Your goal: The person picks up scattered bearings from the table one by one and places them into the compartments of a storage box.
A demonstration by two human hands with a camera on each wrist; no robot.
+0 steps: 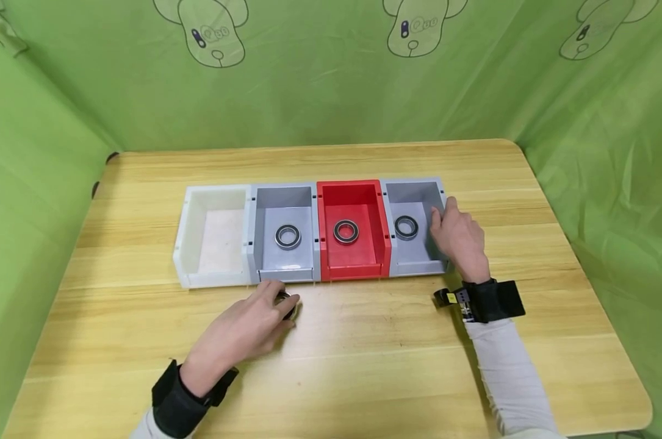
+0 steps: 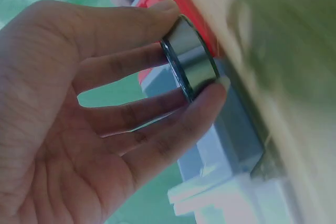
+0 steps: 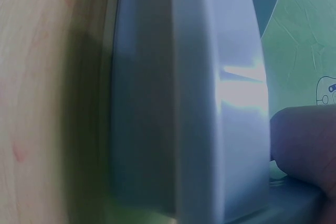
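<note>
My left hand [image 1: 245,329] pinches a ball bearing [image 2: 191,59] between thumb and fingers, just in front of the left grey bin [image 1: 285,275]. In the left wrist view its shiny outer rim faces the camera. My right hand [image 1: 462,241] grips the right side wall of the right grey bin [image 1: 413,192], thumb over the inside and the other fingers largely hidden. Inside that bin lies a dark-sealed bearing [image 1: 406,237]. Flat on the floor of the red bin [image 1: 349,190] is another bearing [image 1: 346,241]; one more bearing [image 1: 288,246] lies in the left grey bin.
A white translucent bin [image 1: 215,280] with no bearing in it stands at the left end of the joined row. The row sits on a wooden table [image 1: 363,366]. Green curtains [image 1: 331,103] with printed cartoon heads enclose the back and sides.
</note>
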